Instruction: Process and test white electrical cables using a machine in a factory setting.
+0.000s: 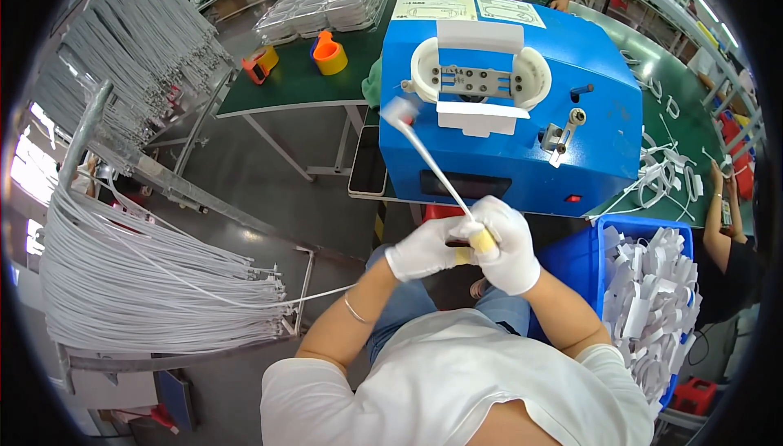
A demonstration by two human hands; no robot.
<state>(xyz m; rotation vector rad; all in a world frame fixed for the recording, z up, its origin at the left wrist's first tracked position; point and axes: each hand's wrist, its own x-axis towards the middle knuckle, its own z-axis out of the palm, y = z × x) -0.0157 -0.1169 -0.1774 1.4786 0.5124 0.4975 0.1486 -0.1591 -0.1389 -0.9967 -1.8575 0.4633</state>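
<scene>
Both hands wear white gloves and meet in front of the blue machine. My right hand [507, 248] is closed round a white cable [436, 170], which slants up and left to a motion-blurred white end. My left hand [426, 248] is closed at the same spot, its fingertips against the right hand's; the exact grip is partly hidden. Yellow patches [483, 240] show at the fingertips. Another white strand [326, 292] runs from the rack to behind my left forearm. On the blue machine [506, 148] sits a white round winding fixture [479, 80] with a metal plate across its middle.
At left, a rack [86, 132] carries many white cables [155, 283]. A blue bin [605, 262] at right holds white banded bundles [648, 307]. Orange tape dispensers [329, 56] and clear trays [326, 7] stand on the green table [285, 91]. Loose cables [665, 173] lie right; two people work nearby.
</scene>
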